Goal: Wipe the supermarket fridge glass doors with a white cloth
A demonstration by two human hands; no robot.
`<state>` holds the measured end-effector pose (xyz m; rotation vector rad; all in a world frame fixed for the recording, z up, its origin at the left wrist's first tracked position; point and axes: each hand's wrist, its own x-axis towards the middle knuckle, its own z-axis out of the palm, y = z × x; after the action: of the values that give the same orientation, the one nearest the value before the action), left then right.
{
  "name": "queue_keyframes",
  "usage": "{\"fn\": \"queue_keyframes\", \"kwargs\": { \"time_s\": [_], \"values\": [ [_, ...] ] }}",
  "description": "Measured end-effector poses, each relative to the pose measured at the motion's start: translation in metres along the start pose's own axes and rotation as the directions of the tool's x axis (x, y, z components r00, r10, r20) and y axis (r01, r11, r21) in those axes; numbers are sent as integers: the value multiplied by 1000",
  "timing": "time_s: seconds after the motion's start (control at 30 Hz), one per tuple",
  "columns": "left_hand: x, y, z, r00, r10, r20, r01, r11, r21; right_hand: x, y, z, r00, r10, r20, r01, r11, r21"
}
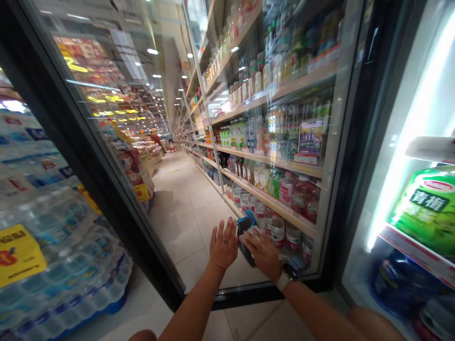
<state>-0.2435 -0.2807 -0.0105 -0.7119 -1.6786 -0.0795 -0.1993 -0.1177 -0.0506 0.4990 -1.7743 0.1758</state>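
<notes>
Floor tiles (270, 322) below black door frame (249, 297)

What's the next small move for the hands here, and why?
Probably lift the right hand slightly off the dark flat object while the left hand stays beside it. The right hand's fingers lie across the object and hide much of its face, so it can't be identified yet. Both hands are close in front of the glass cooler door, so a small lift seems safest.

light: ceiling spotlights (152, 51), bright cooler tube (414, 151) | glare: glass door (270, 132) reflections | edges: stretched, soft
</notes>
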Motion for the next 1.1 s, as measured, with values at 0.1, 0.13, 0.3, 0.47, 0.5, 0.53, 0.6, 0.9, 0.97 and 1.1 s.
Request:
{"fn": "queue_keyframes", "kwargs": {
  "time_s": [0.1,0.13,0.3,0.47,0.5,0.53,0.6,0.9,0.97,1.1],
  "values": [
    [0,1,-1,1000,4,3,-4,1000,21,-21,-7,3,988,-130,80,125,991,55],
    [0,1,-2,1000,6,3,-6,1000,30,-26,-8,3,981,-169,96,162,984,74],
    [-2,1,-4,1000,11,8,-11,999,45,-22,0,-5,944,-303,132,284,948,145],
    [-4,0,-4,1000,-1,25,0,1000,24,11,17,-17,945,-305,118,294,950,107],
    [-4,0,-4,1000,-6,26,5,1000,15,18,21,-20,955,-274,115,266,961,79],
    [-3,0,-4,1000,-7,25,7,1000,7,25,25,-23,967,-232,108,228,973,46],
    [-2,1,-4,1000,-6,19,6,1000,-3,38,34,-30,990,-121,72,123,992,-33],
    [-4,3,-4,1000,-16,27,16,1000,23,80,57,-42,909,306,-284,-333,942,-50],
    [-4,3,-4,1000,-14,26,14,1000,16,82,48,-36,888,347,-302,-364,931,-1],
    [-4,3,-4,1000,-9,21,9,1000,10,70,26,-20,930,285,-231,-290,957,14]
  ]
}}
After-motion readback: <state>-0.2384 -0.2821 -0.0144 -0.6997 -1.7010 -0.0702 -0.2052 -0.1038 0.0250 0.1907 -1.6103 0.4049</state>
